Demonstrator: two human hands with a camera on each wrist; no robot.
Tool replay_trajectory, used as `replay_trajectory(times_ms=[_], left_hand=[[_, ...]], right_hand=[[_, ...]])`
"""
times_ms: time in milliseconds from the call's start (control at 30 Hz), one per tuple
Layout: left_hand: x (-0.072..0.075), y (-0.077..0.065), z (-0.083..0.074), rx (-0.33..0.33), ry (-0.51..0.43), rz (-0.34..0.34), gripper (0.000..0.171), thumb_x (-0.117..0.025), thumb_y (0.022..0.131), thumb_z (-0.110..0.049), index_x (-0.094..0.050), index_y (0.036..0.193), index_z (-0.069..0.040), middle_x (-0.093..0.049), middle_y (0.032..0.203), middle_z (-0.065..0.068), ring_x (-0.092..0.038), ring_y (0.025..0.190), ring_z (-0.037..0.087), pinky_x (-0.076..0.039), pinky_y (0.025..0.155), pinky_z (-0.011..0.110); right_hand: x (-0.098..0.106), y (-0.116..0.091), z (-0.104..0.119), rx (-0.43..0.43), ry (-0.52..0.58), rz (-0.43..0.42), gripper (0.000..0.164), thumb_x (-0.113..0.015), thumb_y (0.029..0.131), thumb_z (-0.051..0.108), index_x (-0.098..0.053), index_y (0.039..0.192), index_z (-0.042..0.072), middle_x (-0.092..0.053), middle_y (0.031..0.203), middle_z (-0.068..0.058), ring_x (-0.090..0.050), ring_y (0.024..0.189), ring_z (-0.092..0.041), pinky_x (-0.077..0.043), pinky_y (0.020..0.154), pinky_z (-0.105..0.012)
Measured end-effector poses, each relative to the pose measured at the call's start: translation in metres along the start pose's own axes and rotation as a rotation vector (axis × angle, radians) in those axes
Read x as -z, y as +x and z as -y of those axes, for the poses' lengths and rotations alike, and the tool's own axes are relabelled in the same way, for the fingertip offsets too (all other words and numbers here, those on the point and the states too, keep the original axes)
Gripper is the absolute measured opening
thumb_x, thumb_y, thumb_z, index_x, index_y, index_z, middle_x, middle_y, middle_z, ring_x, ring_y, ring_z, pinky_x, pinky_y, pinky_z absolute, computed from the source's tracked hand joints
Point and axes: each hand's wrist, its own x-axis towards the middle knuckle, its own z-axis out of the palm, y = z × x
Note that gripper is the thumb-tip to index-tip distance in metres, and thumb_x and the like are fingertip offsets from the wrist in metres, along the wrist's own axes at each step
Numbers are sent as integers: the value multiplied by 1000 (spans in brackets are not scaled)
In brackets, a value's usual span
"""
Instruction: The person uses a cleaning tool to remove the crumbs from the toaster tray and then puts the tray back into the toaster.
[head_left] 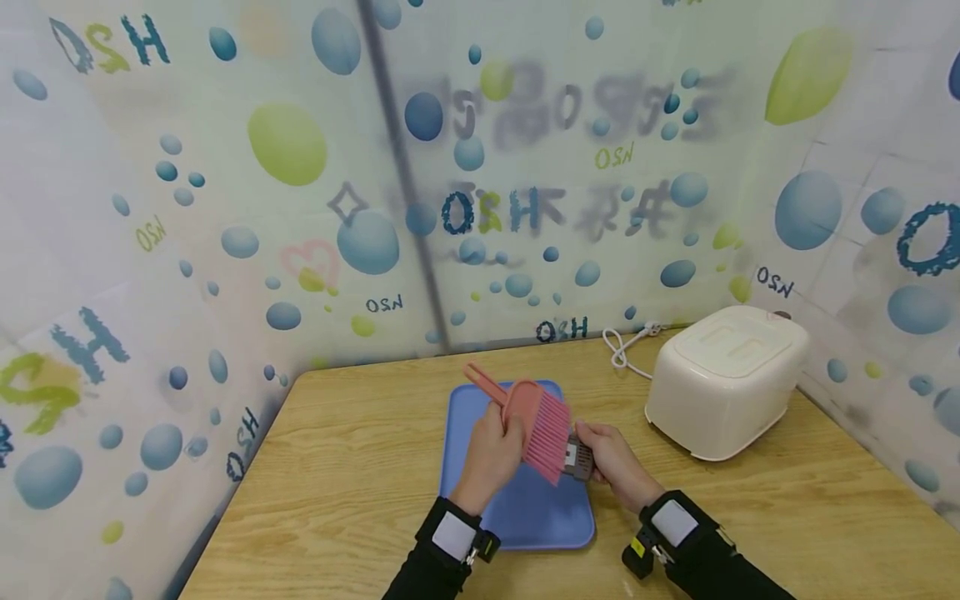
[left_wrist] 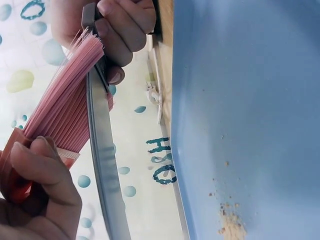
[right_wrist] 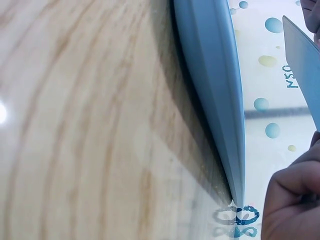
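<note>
My left hand point(head_left: 491, 454) grips a pink brush point(head_left: 522, 408) near the base of its short handle, which sticks up to the left. The brush's pink bristles point(left_wrist: 70, 100) fan out against a thin metal crumb tray point(left_wrist: 102, 155), which appears nearly edge-on in the left wrist view. My right hand point(head_left: 615, 462) pinches the crumb tray by its dark slotted end point(head_left: 578, 458), where a pale label shows. In the head view the brush hides much of the crumb tray. Both hands are over a blue tray point(head_left: 525, 525), with tan crumbs point(left_wrist: 231, 225) lying on it.
A cream toaster point(head_left: 723, 383) stands at the right of the wooden table point(head_left: 352, 450). Its white cord and plug point(head_left: 622, 350) lie behind it near the wall. Patterned curtains point(head_left: 300, 233) enclose the table at the back and sides.
</note>
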Motion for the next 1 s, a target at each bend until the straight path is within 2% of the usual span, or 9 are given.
replay_trajectory(times_ms=[467, 1000], left_hand=[[1, -4, 5, 22, 41, -25, 20, -49, 103, -18, -57, 110, -1, -52, 69, 0, -49, 54, 10, -38, 47, 28], [11, 0, 5, 21, 53, -27, 18, -48, 104, -17, -55, 107, -2, -52, 68, 0, -49, 52, 11, -37, 46, 28]], right_hand=[[-3, -3, -3, -40, -8, -13, 42, -36, 111, 28, -61, 122, -4, -57, 81, -3, -40, 56, -12, -34, 49, -25], [-2, 2, 1, -36, -1, -17, 39, -36, 111, 28, -60, 110, -4, -56, 78, -2, -41, 57, -11, -33, 48, -24]])
